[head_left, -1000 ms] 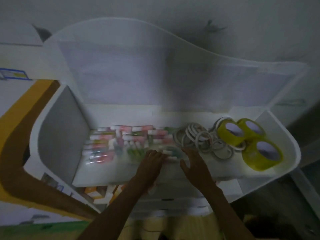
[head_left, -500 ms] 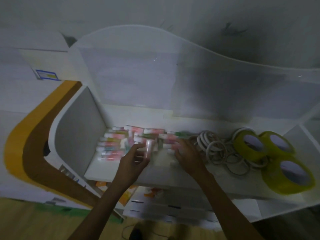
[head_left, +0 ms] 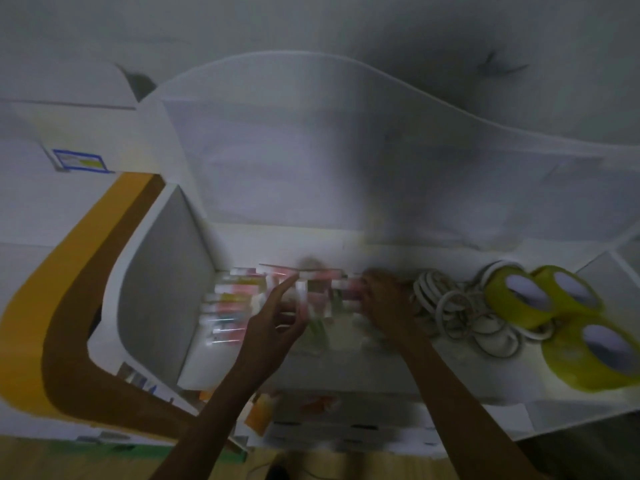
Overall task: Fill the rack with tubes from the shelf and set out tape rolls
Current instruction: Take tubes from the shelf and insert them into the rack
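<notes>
Left hand (head_left: 273, 327) is half-curled, thumb and fingers pinching what looks like a clear tube (head_left: 302, 296), blurred so grip isn't certain. Right hand (head_left: 388, 303) lies palm-down on the tube pile (head_left: 239, 306); can't tell if it holds anything. Tubes lie loose on the shelf (head_left: 398, 368), w/ yellow tape rolls (head_left: 540, 299) far right. Tubes prob. light, stiff, slick: pinch mid-body.
</notes>
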Demonstrator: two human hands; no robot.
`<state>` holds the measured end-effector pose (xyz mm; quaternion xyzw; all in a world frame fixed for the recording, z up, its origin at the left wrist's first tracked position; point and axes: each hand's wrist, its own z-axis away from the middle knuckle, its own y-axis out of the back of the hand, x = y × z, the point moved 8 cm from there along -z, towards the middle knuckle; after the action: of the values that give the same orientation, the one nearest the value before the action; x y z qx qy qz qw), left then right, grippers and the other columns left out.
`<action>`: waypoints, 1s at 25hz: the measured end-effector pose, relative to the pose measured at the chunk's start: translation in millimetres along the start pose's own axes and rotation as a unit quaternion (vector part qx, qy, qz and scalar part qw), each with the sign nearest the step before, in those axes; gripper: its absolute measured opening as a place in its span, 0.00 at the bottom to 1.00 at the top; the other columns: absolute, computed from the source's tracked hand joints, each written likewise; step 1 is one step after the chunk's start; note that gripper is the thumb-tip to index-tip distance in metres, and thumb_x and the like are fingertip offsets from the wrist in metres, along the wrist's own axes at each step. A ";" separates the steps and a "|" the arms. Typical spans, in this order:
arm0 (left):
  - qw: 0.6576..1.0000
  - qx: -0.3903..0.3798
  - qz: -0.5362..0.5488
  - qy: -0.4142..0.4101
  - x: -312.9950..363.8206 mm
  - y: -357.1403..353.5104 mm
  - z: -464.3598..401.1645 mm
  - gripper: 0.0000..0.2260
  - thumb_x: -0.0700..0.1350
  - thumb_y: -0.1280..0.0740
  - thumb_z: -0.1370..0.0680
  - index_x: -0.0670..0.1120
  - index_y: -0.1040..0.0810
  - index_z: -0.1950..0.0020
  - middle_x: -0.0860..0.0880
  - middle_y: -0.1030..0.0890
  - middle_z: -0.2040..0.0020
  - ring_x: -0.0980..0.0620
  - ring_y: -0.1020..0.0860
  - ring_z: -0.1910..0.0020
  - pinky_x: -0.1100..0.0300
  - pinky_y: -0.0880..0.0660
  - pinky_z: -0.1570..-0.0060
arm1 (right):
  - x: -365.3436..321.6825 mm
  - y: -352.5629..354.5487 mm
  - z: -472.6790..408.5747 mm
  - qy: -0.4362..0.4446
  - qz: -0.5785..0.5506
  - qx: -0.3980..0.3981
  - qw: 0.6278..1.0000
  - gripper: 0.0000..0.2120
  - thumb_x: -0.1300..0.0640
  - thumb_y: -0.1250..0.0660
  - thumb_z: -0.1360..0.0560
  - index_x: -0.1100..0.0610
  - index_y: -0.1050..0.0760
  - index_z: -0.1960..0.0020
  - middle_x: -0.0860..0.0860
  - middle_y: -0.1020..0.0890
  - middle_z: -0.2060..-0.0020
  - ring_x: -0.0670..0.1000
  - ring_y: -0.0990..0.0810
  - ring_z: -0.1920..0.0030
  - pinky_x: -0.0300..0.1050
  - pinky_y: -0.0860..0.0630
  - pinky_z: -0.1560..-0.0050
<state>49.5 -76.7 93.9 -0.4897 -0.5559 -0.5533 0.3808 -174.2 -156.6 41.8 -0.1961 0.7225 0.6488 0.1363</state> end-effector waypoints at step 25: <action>0.986 0.147 0.038 -0.062 57.3 69.4 55.5 0.22 0.38 0.32 0.23 0.49 0.29 0.29 0.50 0.19 0.44 0.52 0.19 0.52 0.62 0.21 0.59 | -107.9 85.2 54.6 -0.022 -0.543 0.047 0.838 0.07 0.60 0.32 0.24 0.55 0.22 0.46 0.54 0.16 0.51 0.57 0.16 0.51 0.42 0.21 0.62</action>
<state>109.9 -21.2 160.6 -0.4826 -0.6349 -0.4191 0.4340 -121.0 -84.1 159.2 -0.5360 0.5268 0.4398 0.4917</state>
